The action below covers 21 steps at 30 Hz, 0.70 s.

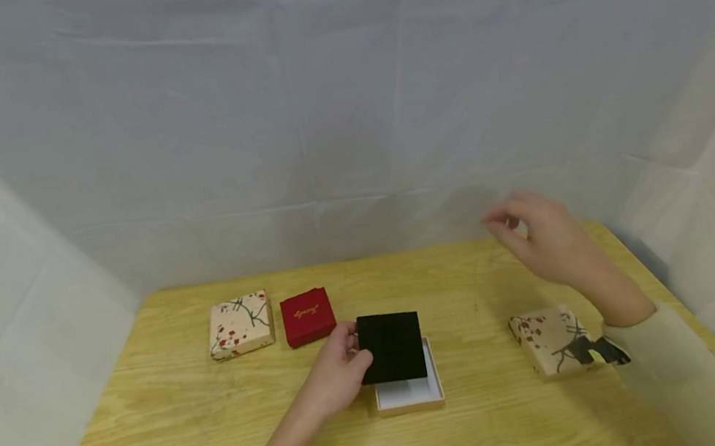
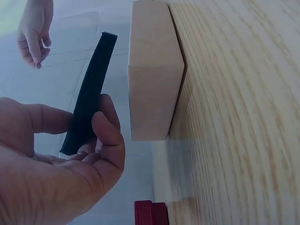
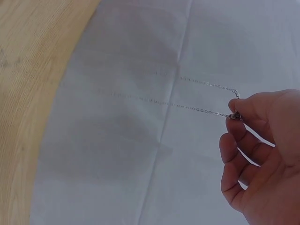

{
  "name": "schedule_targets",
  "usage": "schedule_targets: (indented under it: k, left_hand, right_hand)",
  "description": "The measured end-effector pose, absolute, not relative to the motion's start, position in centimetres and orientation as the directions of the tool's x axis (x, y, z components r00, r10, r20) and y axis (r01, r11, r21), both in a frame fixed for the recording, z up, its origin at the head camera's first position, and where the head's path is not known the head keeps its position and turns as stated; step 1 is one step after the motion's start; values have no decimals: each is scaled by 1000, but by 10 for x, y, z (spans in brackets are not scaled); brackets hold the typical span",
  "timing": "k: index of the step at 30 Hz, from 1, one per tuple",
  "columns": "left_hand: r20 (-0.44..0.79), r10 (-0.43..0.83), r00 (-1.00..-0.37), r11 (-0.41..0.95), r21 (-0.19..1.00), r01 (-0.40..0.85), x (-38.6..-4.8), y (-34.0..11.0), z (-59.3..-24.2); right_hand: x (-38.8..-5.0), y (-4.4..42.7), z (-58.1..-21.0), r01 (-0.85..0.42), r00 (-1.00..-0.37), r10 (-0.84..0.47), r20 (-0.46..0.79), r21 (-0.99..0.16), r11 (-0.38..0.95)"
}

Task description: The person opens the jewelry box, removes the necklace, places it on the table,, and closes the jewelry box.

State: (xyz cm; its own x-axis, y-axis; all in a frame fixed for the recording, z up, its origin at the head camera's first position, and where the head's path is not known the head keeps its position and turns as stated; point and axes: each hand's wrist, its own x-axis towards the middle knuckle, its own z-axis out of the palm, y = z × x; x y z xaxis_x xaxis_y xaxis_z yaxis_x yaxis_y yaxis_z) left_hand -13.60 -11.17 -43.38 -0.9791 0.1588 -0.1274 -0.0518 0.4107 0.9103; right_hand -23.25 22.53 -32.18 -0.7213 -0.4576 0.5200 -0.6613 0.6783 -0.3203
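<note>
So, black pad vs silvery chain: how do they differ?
Look: the black pad is flat and square; the silvery chain is thin and linked.
Place: the left grip holds the pad above the open box; the chain hangs from the right grip, off to the box's right.
Shared: both are held.

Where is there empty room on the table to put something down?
The table is bare on the near side of the left flowered box, left of the left hand. It's also bare between the open box and the right flowered box or lid. The middle is crowded: the left hand holds a black pad over the open box, near the red box.
</note>
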Motion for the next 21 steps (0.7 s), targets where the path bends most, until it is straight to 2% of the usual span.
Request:
schedule_targets:
  k: [12,17,21]
  left_hand:
    - [-125,166,-978,408,912,-47,-137,-111,-435]
    - [-130,164,-978,405,913,-53,-136,-111,-436]
    - [-130,168,-977,399,915,-54,-135,-111,-438]
  right_hand:
    - [-283,222,-327,-541,-825,-410,388,-334,772]
    - [-308,212,-332,-541,-815,-404,416,-293,788]
    - [-322,205,-336,-563,-768,-390,508,-244,790]
